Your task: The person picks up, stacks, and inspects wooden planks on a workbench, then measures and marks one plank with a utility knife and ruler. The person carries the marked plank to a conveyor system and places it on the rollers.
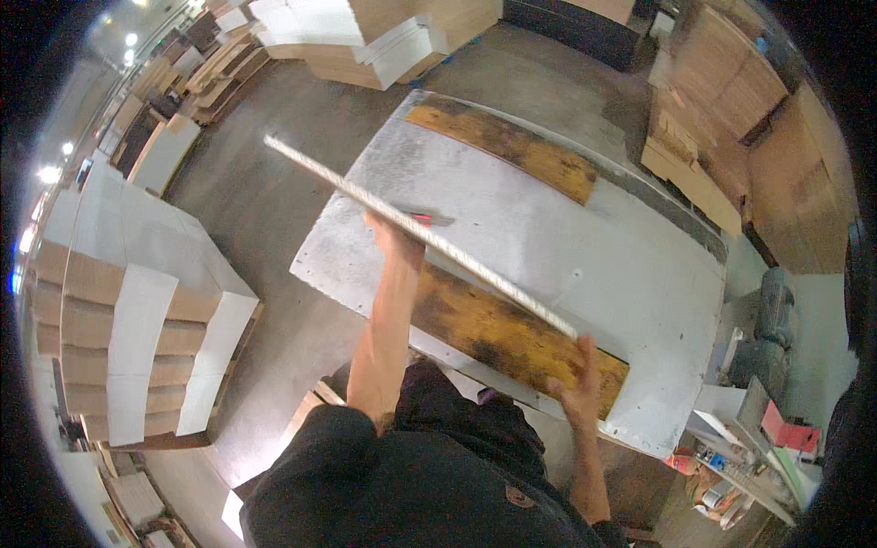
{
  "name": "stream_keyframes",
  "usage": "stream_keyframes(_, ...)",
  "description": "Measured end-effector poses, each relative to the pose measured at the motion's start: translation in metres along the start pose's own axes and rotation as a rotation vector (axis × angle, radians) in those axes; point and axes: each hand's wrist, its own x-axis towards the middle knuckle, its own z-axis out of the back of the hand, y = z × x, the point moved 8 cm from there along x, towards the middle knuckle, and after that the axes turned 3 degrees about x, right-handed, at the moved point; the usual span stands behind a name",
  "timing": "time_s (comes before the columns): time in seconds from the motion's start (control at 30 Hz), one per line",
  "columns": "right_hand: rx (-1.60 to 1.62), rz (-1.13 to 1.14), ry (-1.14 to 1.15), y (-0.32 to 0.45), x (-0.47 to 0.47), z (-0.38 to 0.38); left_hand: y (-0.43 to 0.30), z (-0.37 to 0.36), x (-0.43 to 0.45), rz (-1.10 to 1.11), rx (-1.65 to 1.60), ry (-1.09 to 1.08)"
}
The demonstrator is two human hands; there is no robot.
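My left hand (396,236) grips a long narrow panel (473,266), which shows its pale edge and runs slantwise over a white worktable (651,274). Close to the panel's right end is my right hand (579,377), blurred, its fingers spread; whether it touches the end I cannot tell. Beneath lies a yellow-brown, dark-stained strip (479,312) along the table's near side. A similar stained strip (507,147) lies along the far side. Just beyond my left hand a small tool with a red part (423,220) rests on the table, partly hidden by the panel.
Stacked boards with white strips (144,342) stand at the left. More panels (384,41) are piled beyond the table, and large cardboard-coloured stacks (726,82) stand at the upper right. A cluttered shelf (747,438) is at the lower right, near the table's corner.
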Motion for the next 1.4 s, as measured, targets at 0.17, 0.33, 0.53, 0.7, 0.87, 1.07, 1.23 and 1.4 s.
stream_keyframes(0.17,0.644,-0.184,-0.127,0.017,0.01,-0.13,-0.042,0.125,-0.017,0.003,-0.193,-0.289)
stream_keyframes(0.33,0.573,-0.409,-0.072,0.027,0.023,-0.228,-0.175,0.209,0.011,-0.315,0.051,0.119)
stream_keyframes(0.53,0.437,-0.473,0.22,0.093,0.077,-0.343,-0.362,0.33,0.068,-0.288,-0.162,0.162)
stream_keyframes(0.7,0.164,-0.509,0.435,0.136,0.149,-0.42,-0.378,0.354,0.073,-0.241,-0.113,-0.056)
stream_keyframes(0.87,-0.076,-0.281,0.426,0.138,0.226,-0.469,-0.385,0.358,0.114,-0.301,-0.034,-0.046)
stream_keyframes(1.07,-0.704,0.162,-0.163,0.083,0.431,-0.456,-0.495,0.363,0.23,-0.377,0.229,-0.008)
stream_keyframes(1.23,-0.944,-0.127,-0.303,0.018,0.527,-0.457,-0.56,0.325,0.346,-0.388,0.452,-0.049)
stream_keyframes(1.4,-1.086,-0.003,-0.314,0.042,0.45,-0.502,-0.583,0.288,0.408,-0.521,0.727,-0.093)
